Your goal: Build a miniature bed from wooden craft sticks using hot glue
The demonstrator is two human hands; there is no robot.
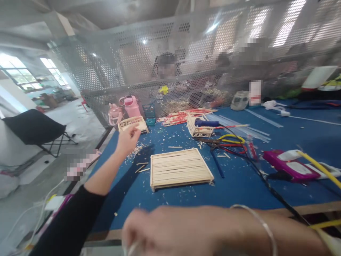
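Observation:
My left hand reaches over the far left of the blue table, its fingers drawn together in a pinch. Just beyond those fingers stands a small wooden-stick frame with a railing; whether they touch it I cannot tell. My right hand is large and blurred at the bottom edge, its fingers curled. Something pale shows below them, too smeared to name. Between the hands lies a rectangular panel of pale wooden sticks, raised on short corner feet. A second small stick frame stands farther back.
A blue-handled tool with a cord rests against the second frame. Nearby lie scissors with yellow and red handles, red-tipped sticks and clear strips. Pink bottles stand by the perforated screen; a magenta device sits right.

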